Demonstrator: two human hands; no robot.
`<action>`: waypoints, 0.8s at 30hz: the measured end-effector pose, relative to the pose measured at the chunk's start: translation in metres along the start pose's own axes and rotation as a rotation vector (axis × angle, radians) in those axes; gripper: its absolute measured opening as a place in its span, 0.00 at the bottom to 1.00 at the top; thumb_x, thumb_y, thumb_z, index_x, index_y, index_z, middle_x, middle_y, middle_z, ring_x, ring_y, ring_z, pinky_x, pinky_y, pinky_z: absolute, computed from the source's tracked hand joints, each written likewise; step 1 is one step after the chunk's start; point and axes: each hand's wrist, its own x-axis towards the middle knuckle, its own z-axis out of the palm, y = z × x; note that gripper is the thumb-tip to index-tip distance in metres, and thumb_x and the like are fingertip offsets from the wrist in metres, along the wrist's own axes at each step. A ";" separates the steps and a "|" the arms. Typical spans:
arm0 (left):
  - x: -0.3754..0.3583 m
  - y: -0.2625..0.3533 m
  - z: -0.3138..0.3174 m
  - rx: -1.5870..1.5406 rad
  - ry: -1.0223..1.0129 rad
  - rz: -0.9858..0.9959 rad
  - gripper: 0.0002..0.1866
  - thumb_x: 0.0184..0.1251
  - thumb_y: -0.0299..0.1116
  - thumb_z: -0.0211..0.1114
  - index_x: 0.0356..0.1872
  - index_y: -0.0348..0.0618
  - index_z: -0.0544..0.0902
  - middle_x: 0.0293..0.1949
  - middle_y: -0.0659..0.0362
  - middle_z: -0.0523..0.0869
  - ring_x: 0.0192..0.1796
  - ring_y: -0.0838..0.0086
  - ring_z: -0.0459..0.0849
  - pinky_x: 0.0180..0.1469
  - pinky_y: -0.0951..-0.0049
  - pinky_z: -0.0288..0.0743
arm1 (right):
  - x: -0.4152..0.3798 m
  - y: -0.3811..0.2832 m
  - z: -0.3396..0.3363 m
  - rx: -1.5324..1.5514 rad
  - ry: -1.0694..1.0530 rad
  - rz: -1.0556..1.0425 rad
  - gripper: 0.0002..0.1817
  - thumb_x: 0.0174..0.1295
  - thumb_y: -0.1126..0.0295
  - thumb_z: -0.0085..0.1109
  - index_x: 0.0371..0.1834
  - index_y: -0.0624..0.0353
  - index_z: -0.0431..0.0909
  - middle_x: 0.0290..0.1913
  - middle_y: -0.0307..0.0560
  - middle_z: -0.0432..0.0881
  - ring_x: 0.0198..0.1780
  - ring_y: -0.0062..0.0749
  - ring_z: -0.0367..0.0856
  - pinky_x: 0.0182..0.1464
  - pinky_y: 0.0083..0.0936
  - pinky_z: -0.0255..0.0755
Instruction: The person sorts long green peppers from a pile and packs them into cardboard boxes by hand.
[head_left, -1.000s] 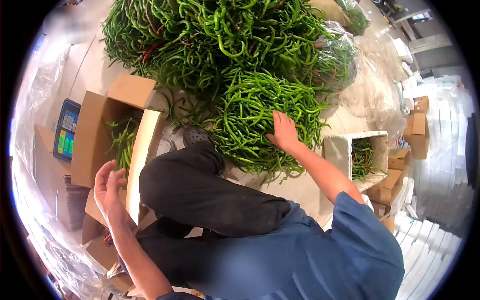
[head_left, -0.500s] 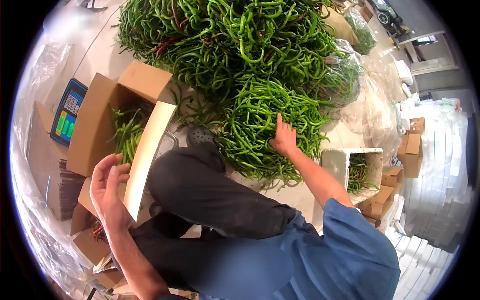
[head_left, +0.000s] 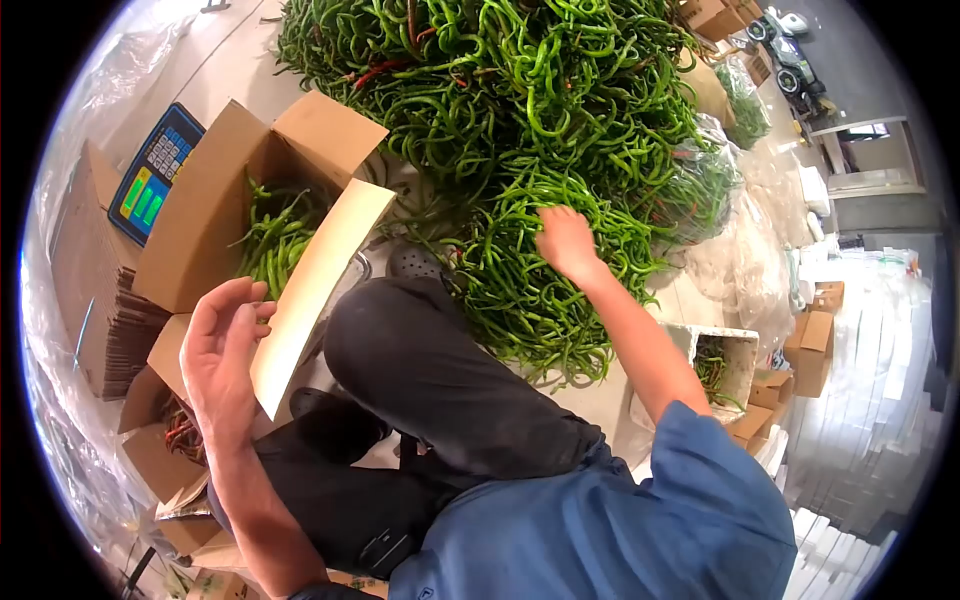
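Note:
My right hand (head_left: 568, 246) rests on the near part of a large heap of long green chili peppers (head_left: 520, 305). Its fingers are bent down and look closed; what they hold, if anything, is hidden. At the left, my left hand (head_left: 225, 345) hovers beside the front flap of an open cardboard box (head_left: 200, 215). Its fingers are loosely curled and apart, with nothing in them. Inside that box lie green chili peppers (head_left: 280, 245).
A scale display (head_left: 155, 175) stands beyond the box, near stacked flat cardboard (head_left: 130, 335). Another carton (head_left: 150, 455) holds red peppers. On the right are a white foam box (head_left: 740, 365) with some peppers and a plastic bag of peppers (head_left: 690, 185).
The right hand's pointing finger has bent, and the fingers have curled down into the peppers. The left hand stays by the flap. The whole view has shifted slightly.

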 end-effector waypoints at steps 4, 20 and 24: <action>0.002 -0.001 0.002 0.010 -0.003 -0.013 0.14 0.75 0.26 0.58 0.57 0.32 0.78 0.49 0.54 0.86 0.49 0.73 0.85 0.51 0.75 0.76 | 0.038 -0.022 0.055 -0.168 -0.108 -0.050 0.10 0.56 0.73 0.55 0.41 0.59 0.78 0.48 0.55 0.84 0.53 0.49 0.81 0.55 0.44 0.74; -0.009 0.006 0.017 0.111 -0.088 0.019 0.13 0.75 0.27 0.59 0.55 0.33 0.80 0.49 0.53 0.86 0.49 0.72 0.85 0.52 0.74 0.75 | -0.138 0.113 0.005 1.547 0.215 1.110 0.08 0.58 0.78 0.52 0.41 0.64 0.72 0.33 0.48 0.79 0.27 0.33 0.78 0.25 0.30 0.70; -0.009 -0.001 0.023 0.113 -0.098 -0.002 0.13 0.75 0.27 0.58 0.55 0.34 0.80 0.49 0.53 0.86 0.49 0.72 0.85 0.51 0.74 0.75 | -0.169 0.120 0.077 0.861 0.048 0.930 0.23 0.55 0.69 0.61 0.54 0.66 0.76 0.45 0.55 0.82 0.42 0.43 0.82 0.47 0.36 0.77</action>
